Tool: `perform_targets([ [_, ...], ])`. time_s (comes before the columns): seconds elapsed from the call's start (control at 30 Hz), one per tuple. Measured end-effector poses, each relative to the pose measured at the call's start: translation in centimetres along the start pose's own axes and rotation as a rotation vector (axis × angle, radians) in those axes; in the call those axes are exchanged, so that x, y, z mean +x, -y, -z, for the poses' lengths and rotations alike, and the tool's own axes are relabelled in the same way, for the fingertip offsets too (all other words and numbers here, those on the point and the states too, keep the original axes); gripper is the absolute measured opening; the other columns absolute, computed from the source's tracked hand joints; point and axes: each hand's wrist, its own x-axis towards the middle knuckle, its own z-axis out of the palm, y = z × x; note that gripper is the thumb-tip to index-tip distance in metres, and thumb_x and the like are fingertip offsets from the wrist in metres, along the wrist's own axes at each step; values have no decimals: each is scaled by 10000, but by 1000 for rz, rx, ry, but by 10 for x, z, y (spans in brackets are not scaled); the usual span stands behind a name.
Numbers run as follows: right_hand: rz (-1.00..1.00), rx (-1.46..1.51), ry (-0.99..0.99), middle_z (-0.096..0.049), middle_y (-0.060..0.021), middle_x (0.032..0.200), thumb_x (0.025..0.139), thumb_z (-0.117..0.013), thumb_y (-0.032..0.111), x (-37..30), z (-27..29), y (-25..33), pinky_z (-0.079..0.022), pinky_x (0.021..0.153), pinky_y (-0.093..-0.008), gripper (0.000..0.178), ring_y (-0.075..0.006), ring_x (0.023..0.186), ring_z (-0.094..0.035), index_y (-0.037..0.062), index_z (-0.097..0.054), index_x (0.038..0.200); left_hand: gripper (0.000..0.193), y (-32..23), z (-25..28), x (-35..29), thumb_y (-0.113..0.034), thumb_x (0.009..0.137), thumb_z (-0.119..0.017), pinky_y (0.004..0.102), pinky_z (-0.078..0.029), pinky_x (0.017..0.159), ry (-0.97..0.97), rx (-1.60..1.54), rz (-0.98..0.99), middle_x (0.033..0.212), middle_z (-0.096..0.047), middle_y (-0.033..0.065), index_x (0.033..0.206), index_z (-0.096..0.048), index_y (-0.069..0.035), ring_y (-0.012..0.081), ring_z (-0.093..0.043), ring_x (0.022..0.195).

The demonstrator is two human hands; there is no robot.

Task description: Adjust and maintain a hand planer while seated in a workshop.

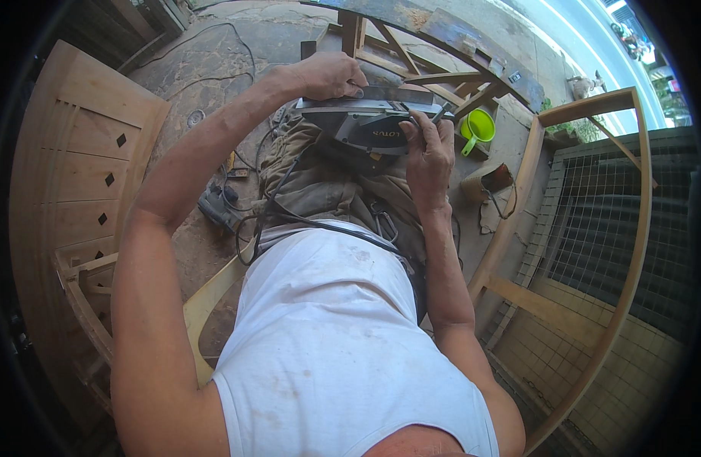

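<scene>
Both hands grip an electric planer (pixel 366 122) held upside down over the person's lap, its flat grey sole facing up: the left hand (pixel 328 75) is clamped over the far end of the body, and the right hand (pixel 428 148) closes its fingers on a slim metal tool (pixel 440 114) pressed at the near right edge of the sole, beside the cutter area. A black power cord (pixel 320 222) runs from the planer down across the trousers toward the white shirt. A second power tool (pixel 217 207) lies on the ground by the left arm, a green plastic scoop (pixel 478 126) sits just beyond the right hand, and curved wooden frames (pixel 586 228) stand to the right. The chief risk, as I judge it, is the cord: whether it is plugged in cannot be told, and a bumped trigger would spin the cutter next to bare fingers. The thin tool could also slip off and jab the palm.
</scene>
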Motion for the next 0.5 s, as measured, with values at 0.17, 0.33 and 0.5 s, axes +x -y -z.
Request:
perform_targets([
  [0.17,-6,-12,11,-633,-132,1024,1036,-819,168,-2,1,-1,-529,789,-460,280,-314,904,-643,54,-802,1291,336,-8,6,0,-275,1034,-781,463,-589,1022,47,-7,51,1227,-820,186,1320,-830,-106,394,-760,1157],
  [0.33,-15,10,-5,-616,-121,1001,1025,-828,155,0,1,2,-521,773,-452,277,-302,880,-625,56,-803,1283,286,7,-1,-3,-223,1039,-767,473,-592,998,-91,-103,-15,1170,-825,208,1280,-843,-89,389,-780,1080],
  [0.5,-53,11,5,-591,-110,967,1011,-838,135,0,1,0,-514,758,-450,285,-291,856,-611,63,-803,1285,294,-27,21,-16,-189,1030,-776,464,-602,1006,-24,-92,-17,1155,-833,220,1291,-841,-70,376,-804,1059],
])
